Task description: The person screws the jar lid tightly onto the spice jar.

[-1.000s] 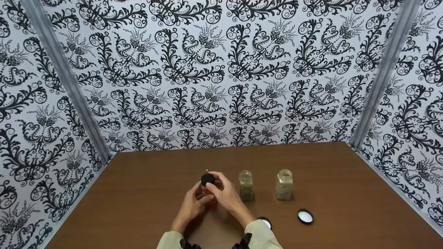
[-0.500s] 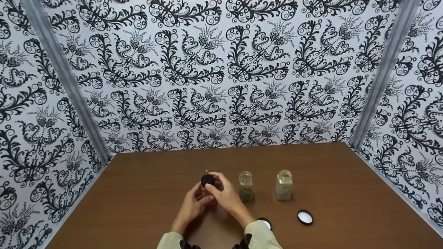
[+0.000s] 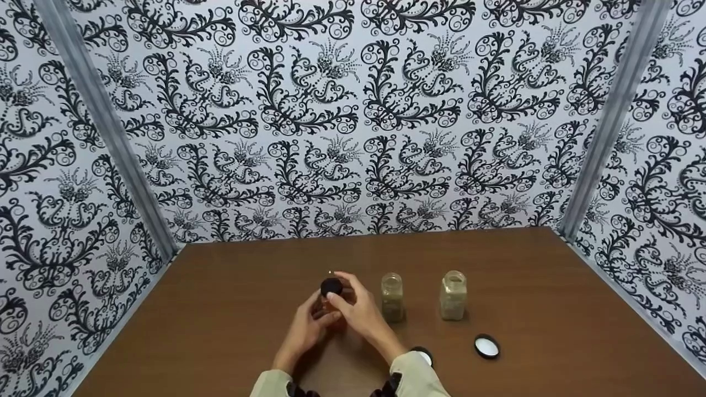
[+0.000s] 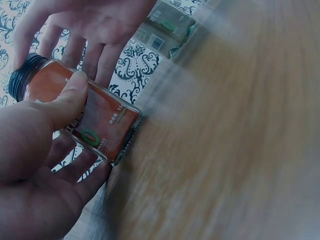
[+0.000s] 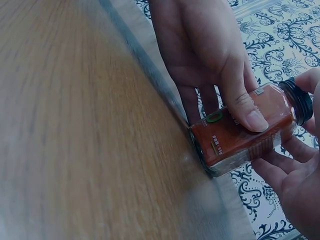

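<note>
A square glass spice jar point(image 4: 105, 117) of orange-red powder stands on the brown table, between my two hands. My left hand point(image 3: 305, 329) grips its body, the thumb lying across the label in both wrist views. At the top, my right hand point(image 3: 364, 314) pinches the ribbed black lid point(image 3: 331, 286) with thumb and fingers. The lid sits on the jar's neck. From the head view, the fingers hide most of the jar body.
To the right stand two uncapped glass jars, one with dark green contents point(image 3: 392, 303) and one paler point(image 3: 453, 300). A black lid point(image 3: 487, 347) lies white side up near them. Another lid point(image 3: 424, 355) is partly hidden by my right sleeve. Patterned walls point(image 3: 353, 138) enclose the table point(image 3: 231, 286).
Both hands stay at the jar with almost the same hold. The right fingers shift only slightly at the lid. The other jars and lids have not moved.
</note>
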{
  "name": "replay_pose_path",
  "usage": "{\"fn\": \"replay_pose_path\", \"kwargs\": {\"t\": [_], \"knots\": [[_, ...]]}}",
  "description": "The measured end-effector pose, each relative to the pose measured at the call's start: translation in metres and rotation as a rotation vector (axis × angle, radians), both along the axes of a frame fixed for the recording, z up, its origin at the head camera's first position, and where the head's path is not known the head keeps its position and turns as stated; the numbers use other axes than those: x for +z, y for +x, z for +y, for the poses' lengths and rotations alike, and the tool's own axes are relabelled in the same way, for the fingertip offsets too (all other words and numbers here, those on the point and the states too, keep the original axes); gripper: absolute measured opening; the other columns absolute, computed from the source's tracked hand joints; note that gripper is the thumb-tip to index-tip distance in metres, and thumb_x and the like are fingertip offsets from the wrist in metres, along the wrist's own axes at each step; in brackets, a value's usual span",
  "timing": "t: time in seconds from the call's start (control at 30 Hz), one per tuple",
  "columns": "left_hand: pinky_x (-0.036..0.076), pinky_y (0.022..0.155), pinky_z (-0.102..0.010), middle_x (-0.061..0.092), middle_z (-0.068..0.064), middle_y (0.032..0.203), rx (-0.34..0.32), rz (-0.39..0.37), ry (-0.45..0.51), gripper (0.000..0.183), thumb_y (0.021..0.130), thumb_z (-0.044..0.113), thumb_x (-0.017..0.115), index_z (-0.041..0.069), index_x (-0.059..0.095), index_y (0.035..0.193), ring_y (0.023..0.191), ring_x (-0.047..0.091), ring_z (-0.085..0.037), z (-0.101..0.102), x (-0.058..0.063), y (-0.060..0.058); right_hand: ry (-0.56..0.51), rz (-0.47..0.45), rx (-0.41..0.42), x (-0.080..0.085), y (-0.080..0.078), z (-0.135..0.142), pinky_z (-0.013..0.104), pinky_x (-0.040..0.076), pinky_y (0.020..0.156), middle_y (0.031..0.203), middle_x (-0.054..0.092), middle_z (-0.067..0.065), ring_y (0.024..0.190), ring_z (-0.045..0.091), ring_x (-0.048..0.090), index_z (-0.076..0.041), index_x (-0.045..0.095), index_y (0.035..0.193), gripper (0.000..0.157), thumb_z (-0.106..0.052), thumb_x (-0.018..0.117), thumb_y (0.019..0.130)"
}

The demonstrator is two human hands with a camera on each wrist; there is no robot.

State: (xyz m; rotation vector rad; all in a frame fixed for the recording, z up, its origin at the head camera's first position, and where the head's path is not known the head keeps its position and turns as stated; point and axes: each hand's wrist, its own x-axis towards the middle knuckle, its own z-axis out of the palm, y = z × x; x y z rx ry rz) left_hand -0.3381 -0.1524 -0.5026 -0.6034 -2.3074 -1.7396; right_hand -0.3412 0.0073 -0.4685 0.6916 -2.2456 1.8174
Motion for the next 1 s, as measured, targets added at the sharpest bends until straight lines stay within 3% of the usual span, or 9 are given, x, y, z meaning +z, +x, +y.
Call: {"fn": "replay_pose_path", "kwargs": {"t": [0.2, 0.37, 0.7, 1.0], "knots": [[0.055, 0.101, -0.046, 0.063, -0.026, 0.131, 0.017, 0.024, -0.031, 0.06, 0.094, 0.018, 0.07, -0.003, 0.047, 0.145, 0.119, 0.063, -0.036, 0.0006, -0.0012, -0.0001, -0.017, -0.02, 0.003, -0.0079, -0.0043, 0.001, 0.029, 0.054, 0.095, 0.125, 0.067, 0.016, 0.116, 0.028, 0.065, -0.012, 0.057, 0.134, 0.038, -0.023, 0.065, 0.098], [0.055, 0.099, -0.048, 0.063, -0.029, 0.13, 0.019, 0.052, -0.04, 0.059, 0.094, 0.018, 0.07, -0.005, 0.047, 0.143, 0.117, 0.064, -0.038, 0.0002, -0.0012, 0.0001, -0.02, -0.051, 0.006, -0.0075, -0.0051, 0.0001, 0.031, 0.054, 0.095, 0.124, 0.066, 0.016, 0.114, 0.026, 0.066, -0.015, 0.057, 0.131, 0.037, -0.025, 0.067, 0.097], [0.054, 0.102, -0.047, 0.064, -0.026, 0.128, -0.004, -0.056, 0.01, 0.065, 0.093, 0.014, 0.071, -0.006, 0.041, 0.148, 0.118, 0.063, -0.036, 0.0009, 0.0028, 0.0029, -0.017, -0.009, 0.018, -0.0056, -0.0047, 0.0013, 0.03, 0.051, 0.098, 0.126, 0.066, 0.017, 0.117, 0.029, 0.064, -0.012, 0.056, 0.137, 0.041, -0.02, 0.065, 0.097], [0.053, 0.103, -0.048, 0.063, -0.026, 0.131, 0.007, -0.05, -0.012, 0.064, 0.093, 0.015, 0.071, -0.003, 0.043, 0.148, 0.12, 0.063, -0.035, 0.0009, 0.0027, 0.0017, -0.05, -0.023, 0.016, -0.0085, -0.0065, -0.0001, 0.031, 0.053, 0.093, 0.124, 0.066, 0.018, 0.113, 0.029, 0.066, -0.01, 0.055, 0.134, 0.04, -0.017, 0.066, 0.096]]}}
